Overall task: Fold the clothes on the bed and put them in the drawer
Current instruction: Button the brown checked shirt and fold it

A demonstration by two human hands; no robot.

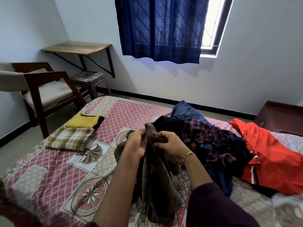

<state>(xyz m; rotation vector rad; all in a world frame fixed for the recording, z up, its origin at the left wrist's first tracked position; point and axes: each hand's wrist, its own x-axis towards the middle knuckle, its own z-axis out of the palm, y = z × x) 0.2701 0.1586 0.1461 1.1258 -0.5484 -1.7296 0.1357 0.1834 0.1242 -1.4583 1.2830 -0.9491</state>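
1. Both hands, left hand and right hand, pinch the brown garment above the bed, probably to find its edge
2. Folded yellow shirt and checked cloth lie near the left edge, apart from the unfolded pile

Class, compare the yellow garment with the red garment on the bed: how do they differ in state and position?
The yellow garment is folded into a neat flat rectangle; the red garment lies unfolded and rumpled. The yellow garment sits at the bed's left side, next to a folded checked cloth; the red garment lies at the right, beside a heap of unfolded clothes. Both rest on the patterned bedsheet, and neither hand touches them.
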